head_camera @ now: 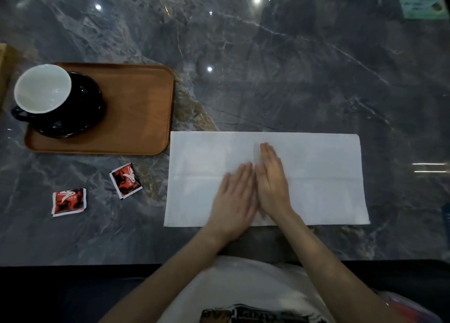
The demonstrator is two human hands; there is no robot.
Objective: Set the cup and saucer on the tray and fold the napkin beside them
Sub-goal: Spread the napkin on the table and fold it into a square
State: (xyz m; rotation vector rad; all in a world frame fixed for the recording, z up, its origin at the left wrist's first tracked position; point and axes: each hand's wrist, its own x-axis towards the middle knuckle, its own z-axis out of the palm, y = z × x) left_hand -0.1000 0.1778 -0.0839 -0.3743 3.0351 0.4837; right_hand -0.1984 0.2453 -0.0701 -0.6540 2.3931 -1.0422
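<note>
A black cup (43,91) with a white inside stands on a black saucer (80,118) at the left end of the brown tray (136,108). To the right of the tray a white napkin (316,176) lies flat on the table as a long rectangle. My left hand (233,198) and my right hand (272,179) rest side by side, palms down, on the napkin's middle. Both hands lie flat with the fingers together and hold nothing.
Two red and black sachets (125,180) (69,201) lie on the grey marble table (267,67) in front of the tray. A green card (423,7) sits at the far right corner. The table's near edge runs just below the napkin.
</note>
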